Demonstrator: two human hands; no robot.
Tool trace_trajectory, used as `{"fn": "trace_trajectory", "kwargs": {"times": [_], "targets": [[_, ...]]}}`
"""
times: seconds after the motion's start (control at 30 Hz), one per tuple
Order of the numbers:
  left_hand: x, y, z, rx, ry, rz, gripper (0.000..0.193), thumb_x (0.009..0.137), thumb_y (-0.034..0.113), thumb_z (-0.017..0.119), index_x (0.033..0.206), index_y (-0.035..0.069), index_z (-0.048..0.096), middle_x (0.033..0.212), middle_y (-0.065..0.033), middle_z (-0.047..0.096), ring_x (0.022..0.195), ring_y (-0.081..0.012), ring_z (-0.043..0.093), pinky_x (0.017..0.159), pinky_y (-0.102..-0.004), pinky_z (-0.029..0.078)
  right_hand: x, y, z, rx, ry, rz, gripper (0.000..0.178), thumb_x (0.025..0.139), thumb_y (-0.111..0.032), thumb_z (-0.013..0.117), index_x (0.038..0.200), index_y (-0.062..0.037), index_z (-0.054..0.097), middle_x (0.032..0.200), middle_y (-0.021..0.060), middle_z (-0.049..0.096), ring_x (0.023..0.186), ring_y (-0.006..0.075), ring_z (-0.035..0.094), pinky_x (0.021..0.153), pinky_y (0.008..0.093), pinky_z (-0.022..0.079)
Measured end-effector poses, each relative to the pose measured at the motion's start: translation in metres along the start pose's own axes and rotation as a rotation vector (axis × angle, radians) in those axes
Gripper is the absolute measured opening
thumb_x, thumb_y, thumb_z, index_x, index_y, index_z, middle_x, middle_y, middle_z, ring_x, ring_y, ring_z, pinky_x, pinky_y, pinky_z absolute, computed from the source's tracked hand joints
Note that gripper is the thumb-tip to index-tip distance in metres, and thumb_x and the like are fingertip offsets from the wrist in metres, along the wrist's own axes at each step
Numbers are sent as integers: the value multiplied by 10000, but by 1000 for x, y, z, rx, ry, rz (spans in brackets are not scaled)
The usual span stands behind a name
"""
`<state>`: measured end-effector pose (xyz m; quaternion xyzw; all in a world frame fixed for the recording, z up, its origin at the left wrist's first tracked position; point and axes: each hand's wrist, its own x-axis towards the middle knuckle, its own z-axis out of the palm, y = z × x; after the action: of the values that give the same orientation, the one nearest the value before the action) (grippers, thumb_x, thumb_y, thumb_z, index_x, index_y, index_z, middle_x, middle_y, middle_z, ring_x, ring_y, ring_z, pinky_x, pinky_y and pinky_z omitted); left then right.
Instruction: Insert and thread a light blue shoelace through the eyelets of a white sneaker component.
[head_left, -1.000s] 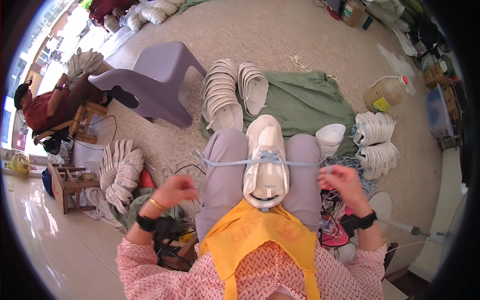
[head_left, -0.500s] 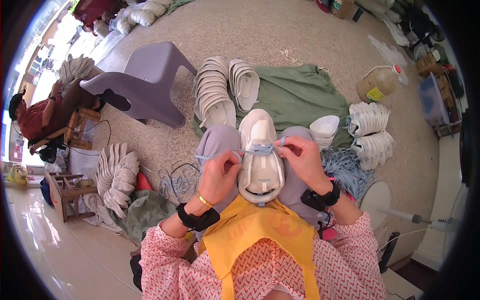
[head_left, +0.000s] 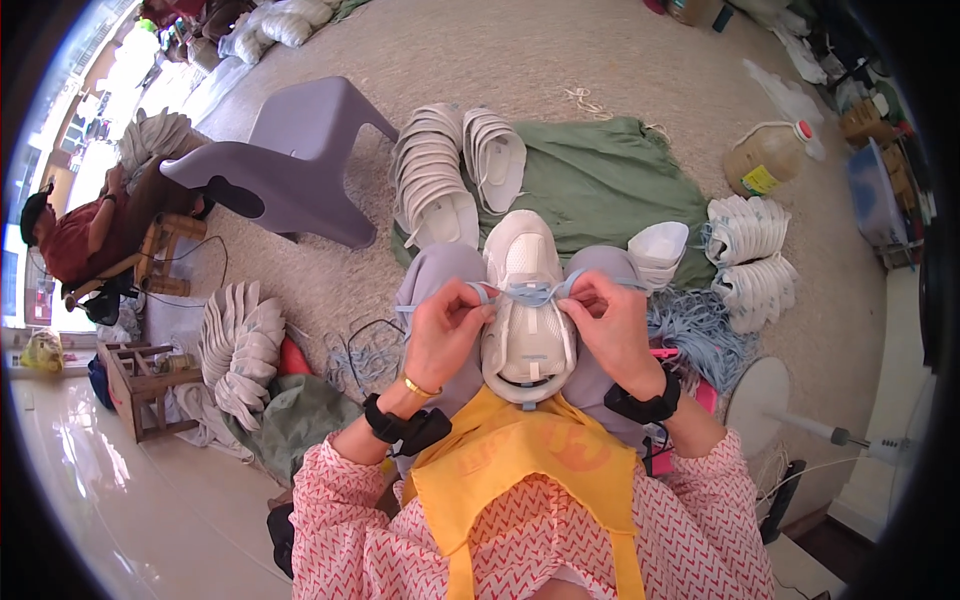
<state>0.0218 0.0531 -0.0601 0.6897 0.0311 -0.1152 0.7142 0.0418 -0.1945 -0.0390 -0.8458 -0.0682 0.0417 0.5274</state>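
Observation:
Between my knees rests a white shoe upper, its toe pointing away from me and its heel loop near my yellow apron. A light blue shoelace crosses its middle, bunched at the centre. To the left of the shoe, my left hand pinches one side of the lace between thumb and fingers. My right hand pinches the other side, close against the shoe's right edge. Dark bands with small boxes circle both my wrists.
Stacked white uppers lie on a green cloth; more uppers sit at the right beside a heap of blue laces. A grey plastic stool stands at the left. Another person sits at the far left.
My left hand has shifted up and my right hand slightly down, both now close beside the shoe. The lace's centre looks drawn tighter together. The whole view has moved slightly.

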Motion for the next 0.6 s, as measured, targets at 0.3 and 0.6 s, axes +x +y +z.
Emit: {"fn": "trace_trajectory", "kwargs": {"times": [0.3,0.6], "targets": [[8,-9,13,-159,83,64,104,934,-89,663,931,-26,581,1058,-94,742,916,-126,717,810,-259,575,-1,0,-3,-74,44,-111,158,865,-50,788,978,8,695,822,125,716,704,225,721,638,326,568],[3,11,14,418,70,225,185,849,-166,634,931,-16,564,1007,-114,687,961,-185,694,858,-291,557,-7,-20,-8,-172,-77,-124,274,849,-117,799,1047,37,688,963,153,699,824,290,726,743,375,582]]}}
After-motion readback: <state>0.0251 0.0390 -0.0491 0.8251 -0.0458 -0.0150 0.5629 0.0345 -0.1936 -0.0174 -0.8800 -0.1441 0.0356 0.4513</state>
